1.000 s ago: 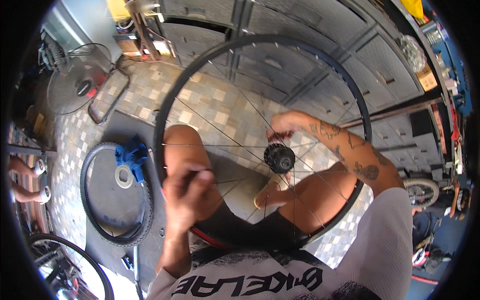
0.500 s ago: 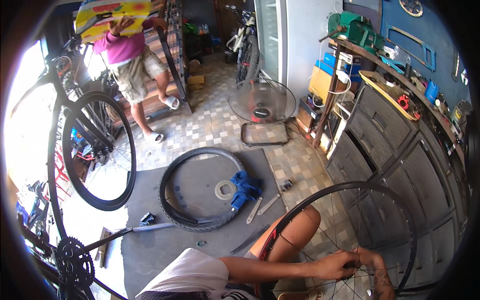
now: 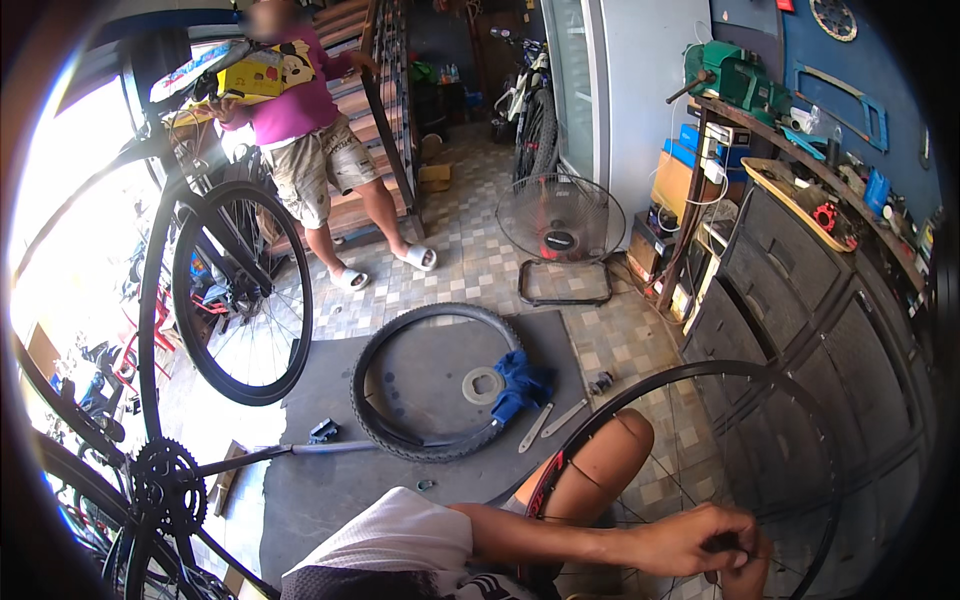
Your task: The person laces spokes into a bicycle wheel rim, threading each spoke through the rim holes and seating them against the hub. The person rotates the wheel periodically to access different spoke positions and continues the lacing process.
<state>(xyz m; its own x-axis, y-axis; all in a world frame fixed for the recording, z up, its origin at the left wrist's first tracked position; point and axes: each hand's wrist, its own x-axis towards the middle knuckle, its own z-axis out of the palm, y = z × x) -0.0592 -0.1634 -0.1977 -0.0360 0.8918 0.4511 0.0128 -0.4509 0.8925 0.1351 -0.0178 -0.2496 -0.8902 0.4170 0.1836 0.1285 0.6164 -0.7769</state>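
A bicycle wheel with no tyre on it stands in front of me, its black rim [image 3: 700, 366] arching past my bent knee. Near the wheel's middle my two hands meet. My left hand [image 3: 685, 540] reaches across with its fingers curled, thumb against forefinger. Below it, my right hand [image 3: 748, 578] is bent inward with closed fingers, partly covered by the left. Whatever lies between them, and the hub, is hidden. On the dark mat [image 3: 330, 500] lies a knobbly tyre [image 3: 361, 375], with a blue cloth [image 3: 522, 385] and a grey ring-shaped disc [image 3: 468, 388] at its right side.
Two flat wrenches [image 3: 535, 428] and a dark cylindrical part [image 3: 600, 382] lie beyond my knee. A bicycle [image 3: 150, 300] stands left, a floor fan [image 3: 560, 225] ahead, dark drawers [image 3: 770, 265] right. A person in pink [image 3: 290, 105] holds a yellow box.
The head view has swung slightly left. My left hand has come over the right one at the wheel. The person at the back has shifted their feet and lowered and tilted the box.
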